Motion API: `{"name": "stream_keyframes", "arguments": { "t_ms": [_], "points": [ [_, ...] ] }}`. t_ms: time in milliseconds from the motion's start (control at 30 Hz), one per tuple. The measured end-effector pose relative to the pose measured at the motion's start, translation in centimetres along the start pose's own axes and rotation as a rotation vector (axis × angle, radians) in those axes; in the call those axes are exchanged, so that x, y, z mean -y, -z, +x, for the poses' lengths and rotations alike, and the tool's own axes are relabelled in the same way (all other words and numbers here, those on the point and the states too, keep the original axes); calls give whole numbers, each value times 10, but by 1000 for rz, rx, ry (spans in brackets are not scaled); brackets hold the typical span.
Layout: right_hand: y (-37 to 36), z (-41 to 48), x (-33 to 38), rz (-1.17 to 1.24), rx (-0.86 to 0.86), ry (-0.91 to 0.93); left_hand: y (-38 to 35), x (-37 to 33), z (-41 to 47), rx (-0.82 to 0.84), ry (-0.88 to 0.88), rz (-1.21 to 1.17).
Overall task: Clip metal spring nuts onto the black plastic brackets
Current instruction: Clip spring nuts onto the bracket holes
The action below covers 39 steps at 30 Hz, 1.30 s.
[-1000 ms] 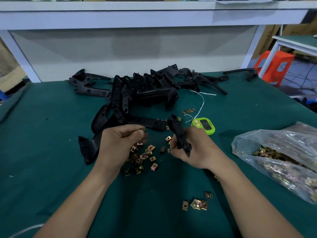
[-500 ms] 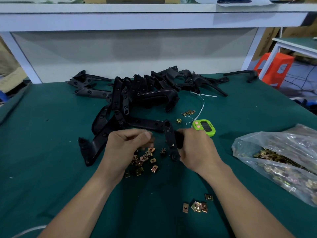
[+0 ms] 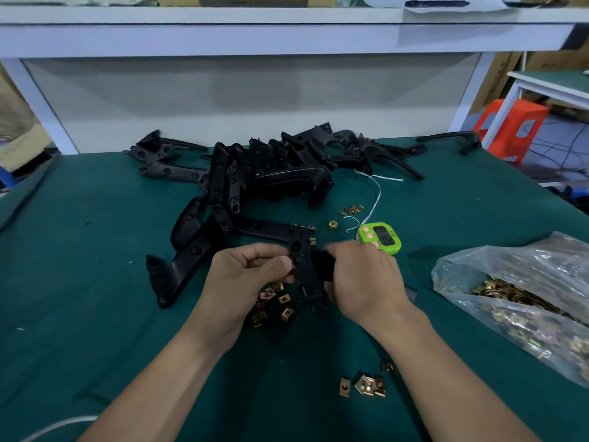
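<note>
Green table (image 3: 95, 282): bag (image 3: 516, 269) holds spring nuts (image 3: 506, 293); hands (image 3: 245, 275) (image 3: 366, 282) grip bracket (image 3: 306, 269).

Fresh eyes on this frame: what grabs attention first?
Centre front, the left hand and right hand meet on one black bracket, the right gripping it, the left pinching at its edge. Behind them a tangled pile of black brackets sprawls across the green table. At the right edge lies a clear bag of brass-coloured spring nuts, with a bright green timer between bag and pile.
</note>
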State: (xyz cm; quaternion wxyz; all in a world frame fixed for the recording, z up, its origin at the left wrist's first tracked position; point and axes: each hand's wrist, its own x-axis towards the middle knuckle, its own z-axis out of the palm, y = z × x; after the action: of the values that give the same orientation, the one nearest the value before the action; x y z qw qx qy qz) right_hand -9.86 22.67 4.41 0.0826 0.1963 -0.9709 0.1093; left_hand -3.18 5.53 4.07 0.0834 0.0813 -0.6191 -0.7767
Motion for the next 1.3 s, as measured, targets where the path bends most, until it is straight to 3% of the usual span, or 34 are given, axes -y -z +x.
{"name": "stream_keyframes", "arguments": {
  "t_ms": [433,967,1133,1300],
  "points": [
    [0,0,0,56,23,-59,0,-2,0,-35,16,-52],
    [-2,-3,4,2,-14,13,-1,-4,-3,-33,16,13],
    [-4,-3,9,9,-15,11,-4,-3,-3,-157,-4,-36],
    [-4,-5,12,-14,-10,-12,-6,-2,-3,-164,4,-6]
  ]
}}
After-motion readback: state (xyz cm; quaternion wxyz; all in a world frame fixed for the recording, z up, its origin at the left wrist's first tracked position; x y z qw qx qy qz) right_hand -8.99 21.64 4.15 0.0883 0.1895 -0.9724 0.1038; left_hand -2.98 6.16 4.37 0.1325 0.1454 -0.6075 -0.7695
